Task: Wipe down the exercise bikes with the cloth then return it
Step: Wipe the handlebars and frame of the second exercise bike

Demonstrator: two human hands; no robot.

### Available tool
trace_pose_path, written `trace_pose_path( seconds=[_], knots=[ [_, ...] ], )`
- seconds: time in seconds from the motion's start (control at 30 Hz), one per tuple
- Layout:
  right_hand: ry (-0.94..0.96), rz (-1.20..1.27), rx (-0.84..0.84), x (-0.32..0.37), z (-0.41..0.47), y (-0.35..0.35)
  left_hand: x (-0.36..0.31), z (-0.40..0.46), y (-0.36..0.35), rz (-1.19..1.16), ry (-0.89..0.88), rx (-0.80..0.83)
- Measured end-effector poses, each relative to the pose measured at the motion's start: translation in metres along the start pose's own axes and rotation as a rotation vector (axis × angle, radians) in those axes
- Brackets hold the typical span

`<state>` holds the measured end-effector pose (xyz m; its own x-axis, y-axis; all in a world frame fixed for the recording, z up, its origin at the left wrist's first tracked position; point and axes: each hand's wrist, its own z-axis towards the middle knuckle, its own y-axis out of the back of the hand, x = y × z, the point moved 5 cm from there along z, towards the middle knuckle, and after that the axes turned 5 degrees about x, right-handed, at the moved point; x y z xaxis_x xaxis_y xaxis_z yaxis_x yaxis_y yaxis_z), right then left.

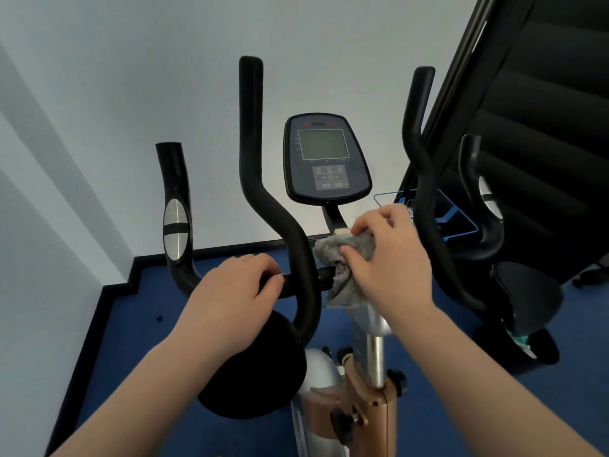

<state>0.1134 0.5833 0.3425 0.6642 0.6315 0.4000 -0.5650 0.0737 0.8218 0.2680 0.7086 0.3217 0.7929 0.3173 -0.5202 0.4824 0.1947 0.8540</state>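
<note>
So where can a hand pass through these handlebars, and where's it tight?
Open gap between the short silver-patched left grip and the tall curved black handlebar, above the left hand gripping the crossbar. Another gap lies between that bar and the grey console. Crowded at the centre stem, where the right hand holds the grey cloth.

The left hand [230,288] is gripping the bike's [369,384] black crossbar [290,282], fingers curled over it. The right hand [385,255] is pressing a grey cloth [342,275] (bunched, hanging a little) against the bar's middle, just below the console [326,159]. 2 handlebars [263,199] are rising on either side.
</note>
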Motion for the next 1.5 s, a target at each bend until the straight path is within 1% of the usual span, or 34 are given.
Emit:
trace_pose_path(
  seconds=[0.07,0.13,0.27,0.33,0.4,0.47,0.5,0.67,0.73,0.83,0.9,1.03,1.13,1.2,1.27,1.4,1.5],
  knots=[
    [0.047,-0.056,-0.075,-0.001,-0.003,0.004,0.001,0.001,0.0,-0.012,0.002,0.001],
    [0.125,-0.093,-0.059,0.002,-0.016,-0.002,0.001,0.002,0.0,-0.026,0.001,-0.001],
    [0.202,-0.09,0.063,-0.007,-0.045,-0.014,0.001,0.0,0.001,-0.027,0.001,-0.016],
    [0.218,-0.071,0.101,-0.005,-0.038,-0.015,0.001,0.001,0.001,-0.021,-0.001,-0.016],
    [0.207,-0.046,0.176,0.005,-0.021,-0.022,0.001,0.002,0.002,-0.02,0.002,-0.004],
    [0.198,-0.069,0.261,0.017,-0.008,-0.03,0.0,0.002,0.001,-0.02,0.002,-0.003],
    [0.204,-0.081,0.275,0.02,-0.007,-0.031,-0.001,0.002,0.002,-0.017,0.002,-0.007],
    [0.236,-0.149,0.2,0.019,-0.045,-0.013,-0.001,-0.002,0.003,-0.013,-0.011,-0.021],
    [0.26,-0.147,0.188,0.016,-0.039,-0.013,0.0,0.0,0.003,-0.018,-0.01,-0.023],
    [0.206,-0.039,0.305,0.01,-0.017,-0.02,0.0,0.0,0.002,-0.021,-0.011,-0.025],
    [0.237,-0.031,0.341,0.008,-0.018,-0.025,0.001,-0.001,0.002,-0.022,-0.013,-0.025],
    [0.309,-0.115,0.352,0.011,-0.02,-0.023,0.002,-0.001,0.003,-0.058,0.0,-0.022],
    [0.358,-0.176,0.324,0.0,-0.012,-0.008,0.001,-0.002,0.003,-0.051,-0.002,-0.022],
    [0.343,-0.138,0.315,-0.007,-0.012,-0.004,0.001,-0.003,0.003,-0.034,-0.006,-0.027],
    [0.309,-0.084,0.317,0.001,-0.014,-0.008,0.001,-0.003,0.003,-0.028,0.001,-0.028],
    [0.325,-0.041,0.392,0.021,-0.01,-0.023,0.001,-0.003,0.004,-0.036,0.01,-0.024],
    [0.349,-0.131,0.423,0.005,-0.005,-0.01,-0.001,-0.003,0.004,-0.017,-0.004,-0.023]
  ],
)
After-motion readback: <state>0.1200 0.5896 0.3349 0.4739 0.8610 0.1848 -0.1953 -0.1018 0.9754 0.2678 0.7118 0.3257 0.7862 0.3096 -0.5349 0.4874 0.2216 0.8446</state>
